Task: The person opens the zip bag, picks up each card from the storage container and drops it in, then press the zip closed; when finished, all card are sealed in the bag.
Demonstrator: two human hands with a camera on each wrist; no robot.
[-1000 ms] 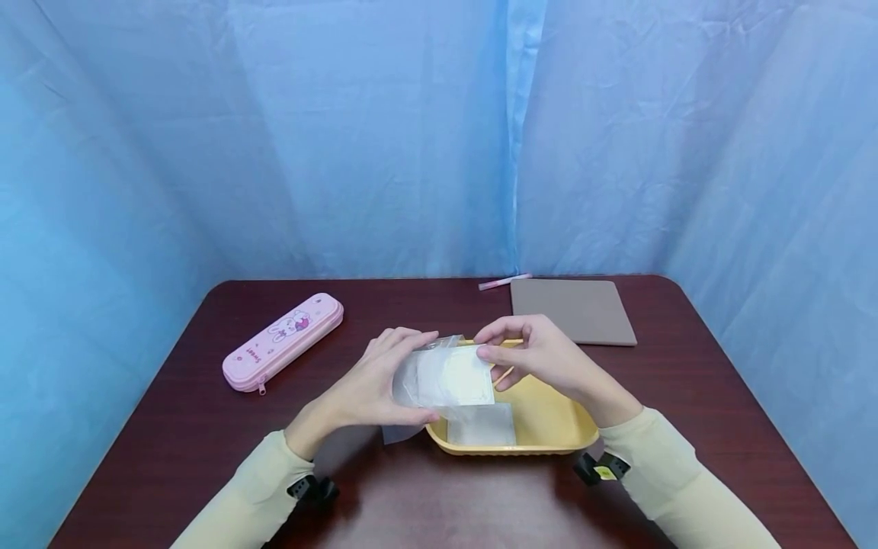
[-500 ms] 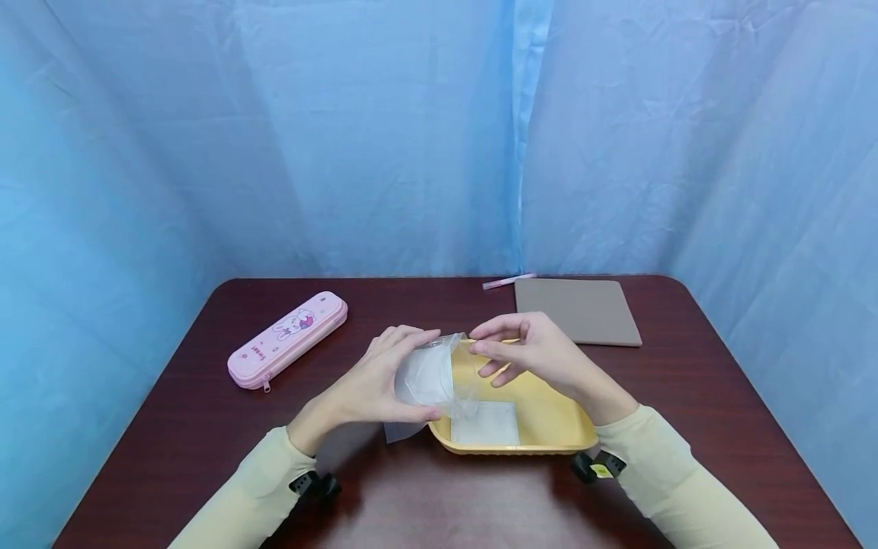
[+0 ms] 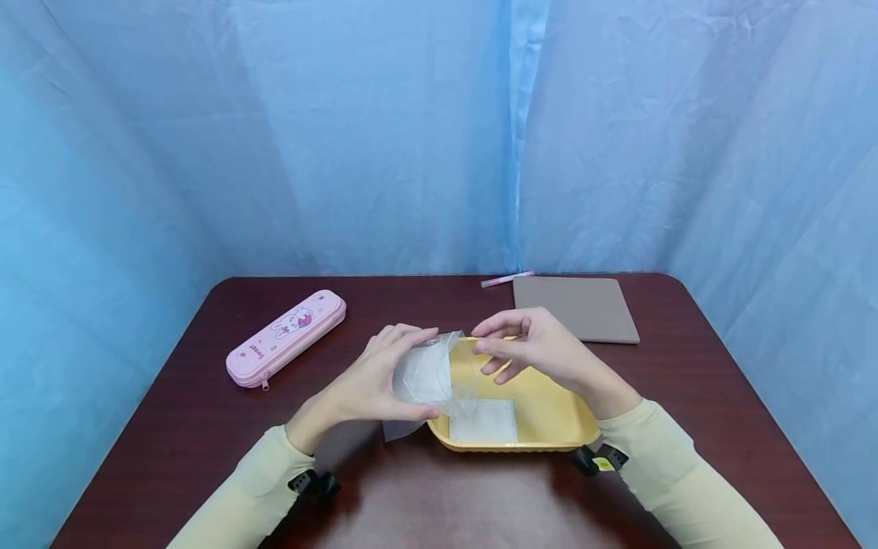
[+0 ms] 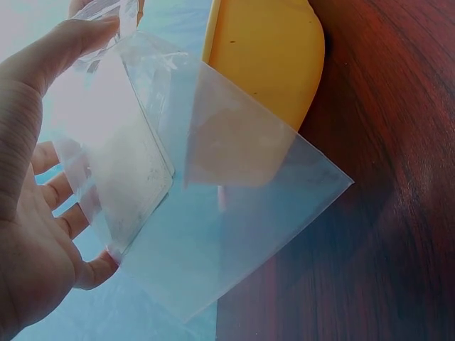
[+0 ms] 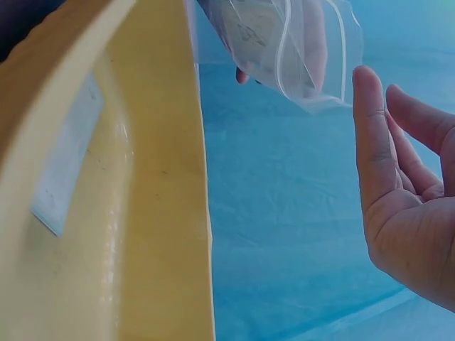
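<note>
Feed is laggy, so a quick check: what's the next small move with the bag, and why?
Probably pinch the zip bag's open top edge with the right hand: the left hand holds the bag with a white pad inside, and the right hovers just clear of it.

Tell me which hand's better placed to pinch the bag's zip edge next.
Probably the right hand: it hovers open, holding nothing, fingertips beside the clear bag and its zip mouth. The left hand already grips the bag above the yellow tray.

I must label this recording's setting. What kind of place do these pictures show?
Probably a staged recording booth, not a home: a dark wooden table enclosed by blue curtains, with a pink pencil case and yellow tray.
</note>
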